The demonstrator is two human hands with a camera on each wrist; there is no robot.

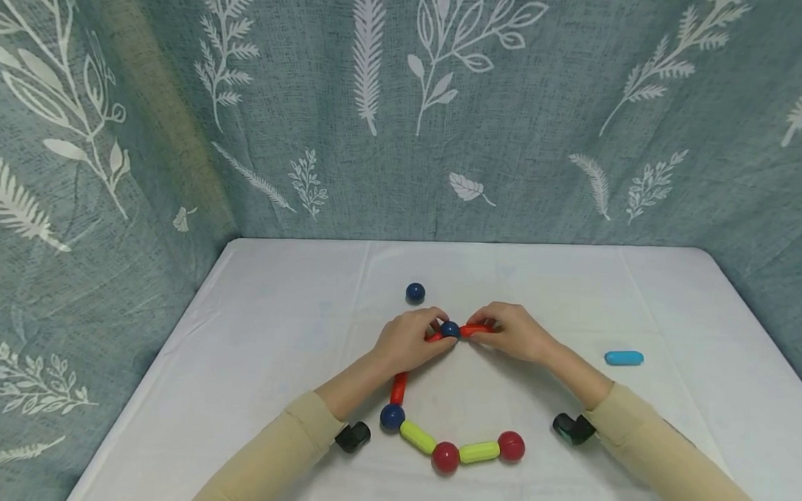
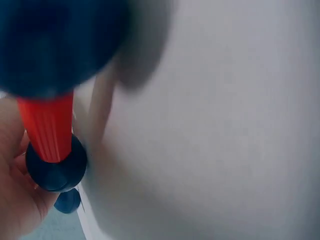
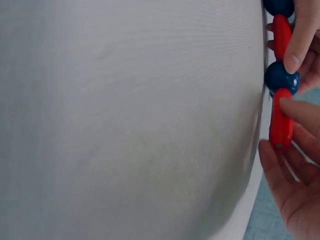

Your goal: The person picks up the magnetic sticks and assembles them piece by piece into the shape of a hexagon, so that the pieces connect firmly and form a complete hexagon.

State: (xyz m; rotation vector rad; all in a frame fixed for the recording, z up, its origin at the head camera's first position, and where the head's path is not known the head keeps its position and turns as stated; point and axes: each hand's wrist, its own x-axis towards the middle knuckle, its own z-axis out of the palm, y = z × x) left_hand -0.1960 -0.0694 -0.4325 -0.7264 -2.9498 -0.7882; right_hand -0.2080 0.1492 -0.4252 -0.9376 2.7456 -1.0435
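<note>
Mid-table, my left hand [image 1: 407,341] pinches a dark blue plastic ball [image 1: 450,329] steady while my right hand [image 1: 512,332] grips a short red plastic rod [image 1: 475,330], its end touching that ball.

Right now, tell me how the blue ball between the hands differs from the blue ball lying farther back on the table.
The blue ball between the hands is joined to red rods on both sides; the far blue ball is joined to nothing. The near one is held by fingers of the left hand, with the right hand gripping the rod beside it; the far one lies untouched on the white table. Both look the same dark blue and similar in size.
</note>
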